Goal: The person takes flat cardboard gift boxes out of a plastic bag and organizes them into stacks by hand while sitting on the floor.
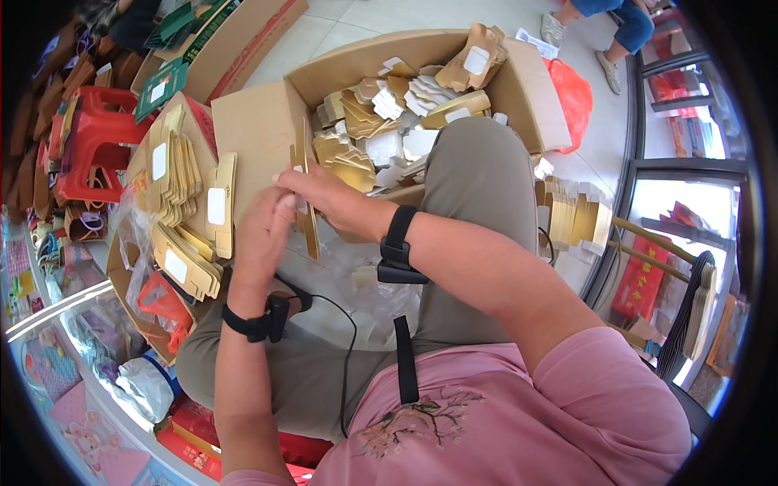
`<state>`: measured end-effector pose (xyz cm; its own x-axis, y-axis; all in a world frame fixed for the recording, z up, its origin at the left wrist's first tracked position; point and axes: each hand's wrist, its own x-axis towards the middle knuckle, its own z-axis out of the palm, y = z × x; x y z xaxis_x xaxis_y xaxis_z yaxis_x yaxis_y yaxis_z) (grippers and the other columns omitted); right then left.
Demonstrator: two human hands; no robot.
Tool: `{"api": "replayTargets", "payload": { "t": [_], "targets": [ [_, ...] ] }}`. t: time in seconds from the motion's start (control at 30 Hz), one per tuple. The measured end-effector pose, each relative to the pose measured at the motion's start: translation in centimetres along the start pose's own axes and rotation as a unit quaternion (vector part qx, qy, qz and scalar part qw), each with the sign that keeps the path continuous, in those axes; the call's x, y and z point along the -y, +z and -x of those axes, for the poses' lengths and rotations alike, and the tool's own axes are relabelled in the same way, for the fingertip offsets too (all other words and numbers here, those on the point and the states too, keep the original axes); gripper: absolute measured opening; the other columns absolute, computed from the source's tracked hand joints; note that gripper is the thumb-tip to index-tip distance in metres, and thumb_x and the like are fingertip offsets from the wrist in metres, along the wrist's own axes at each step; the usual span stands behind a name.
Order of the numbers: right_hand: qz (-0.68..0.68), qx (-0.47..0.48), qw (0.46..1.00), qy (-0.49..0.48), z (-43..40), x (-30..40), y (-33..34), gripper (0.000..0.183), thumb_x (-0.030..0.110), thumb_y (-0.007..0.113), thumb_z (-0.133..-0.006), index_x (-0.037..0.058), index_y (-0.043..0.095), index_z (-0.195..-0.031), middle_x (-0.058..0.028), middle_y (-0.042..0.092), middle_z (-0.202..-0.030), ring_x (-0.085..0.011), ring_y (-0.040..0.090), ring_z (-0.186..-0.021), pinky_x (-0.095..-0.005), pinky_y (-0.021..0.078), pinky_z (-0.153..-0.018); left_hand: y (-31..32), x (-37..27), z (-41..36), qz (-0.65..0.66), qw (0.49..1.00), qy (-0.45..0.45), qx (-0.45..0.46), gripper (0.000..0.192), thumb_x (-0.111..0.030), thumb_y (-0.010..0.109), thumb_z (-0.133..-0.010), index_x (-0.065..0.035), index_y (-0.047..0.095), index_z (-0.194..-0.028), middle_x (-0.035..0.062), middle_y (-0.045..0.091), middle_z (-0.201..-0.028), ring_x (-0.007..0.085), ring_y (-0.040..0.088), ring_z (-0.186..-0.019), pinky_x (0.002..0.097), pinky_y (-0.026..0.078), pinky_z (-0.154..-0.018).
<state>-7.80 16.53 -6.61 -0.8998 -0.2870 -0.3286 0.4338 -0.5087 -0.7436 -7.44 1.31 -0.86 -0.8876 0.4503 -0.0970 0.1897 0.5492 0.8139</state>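
Note:
A flat gold paperboard carton (pixel 311 234) is held nearly edge-on before me in my right hand (pixel 331 191). My left hand (pixel 264 228) is close against its left side, thumb raised near the right fingers; its fingers are blurred, so I cannot tell whether they grip it. To the left, a stack of flat gold cartons (pixel 176 176) with white windows rests on a cardboard box. One single gold carton (pixel 225 206) lies beside that stack, and a second pile (pixel 185 261) sits nearer me. Beyond my hands, a large open cardboard box (pixel 389 51) contains many jumbled gold cartons (pixel 368 112).
A red plastic stool (pixel 100 143) stands at the left, near brown bags. Clear plastic film (pixel 364 285) lies on the floor between my legs. A red plastic bag (pixel 568 103) and another person's legs (pixel 632 27) are at upper right. More gold cartons (pixel 574 212) stand right of my knee.

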Motion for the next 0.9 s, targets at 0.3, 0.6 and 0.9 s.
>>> {"api": "replayTargets", "payload": {
  "t": [0.3, 0.6, 0.9],
  "targets": [
    [0.009, -0.026, 0.998, 0.062, 0.6, 0.6, 0.2, 0.047, 0.041, 0.065, -0.085, 0.0049, 0.050, -0.113, -0.0079, 0.053, -0.094, -0.0166, 0.056, -0.084, -0.0306, 0.0515, -0.067, -4.9, 11.2, -0.6, -0.345, 0.915, -0.119, -0.172, 0.056, -0.030, 0.070, -0.082, 0.0080, 0.053, -0.120, 0.0285, 0.059, -0.113, 0.0415, 0.055, -0.108, 0.0457, 0.044, -0.094],
    [0.033, -0.024, 0.996, 0.083, 1.0, 1.3, 0.7, 0.057, 0.046, 0.064, -0.083, 0.0052, 0.047, -0.119, -0.0075, 0.050, -0.098, -0.0176, 0.055, -0.090, -0.0322, 0.0502, -0.075, -5.4, 11.9, -0.3, -0.317, 0.922, -0.152, -0.165, 0.060, -0.035, 0.071, -0.081, 0.0052, 0.053, -0.121, 0.0270, 0.058, -0.117, 0.0422, 0.054, -0.110, 0.0463, 0.044, -0.094],
    [0.044, -0.038, 0.994, 0.098, 1.1, 1.6, 0.6, 0.059, 0.044, 0.066, -0.085, 0.0007, 0.048, -0.122, -0.0121, 0.053, -0.106, -0.0182, 0.059, -0.095, -0.0332, 0.0537, -0.075, -6.5, 11.2, -0.2, -0.249, 0.946, -0.156, -0.140, 0.051, -0.035, 0.063, -0.086, 0.0052, 0.058, -0.116, 0.0276, 0.062, -0.112, 0.0392, 0.059, -0.107, 0.0449, 0.045, -0.092]
  ]
}}
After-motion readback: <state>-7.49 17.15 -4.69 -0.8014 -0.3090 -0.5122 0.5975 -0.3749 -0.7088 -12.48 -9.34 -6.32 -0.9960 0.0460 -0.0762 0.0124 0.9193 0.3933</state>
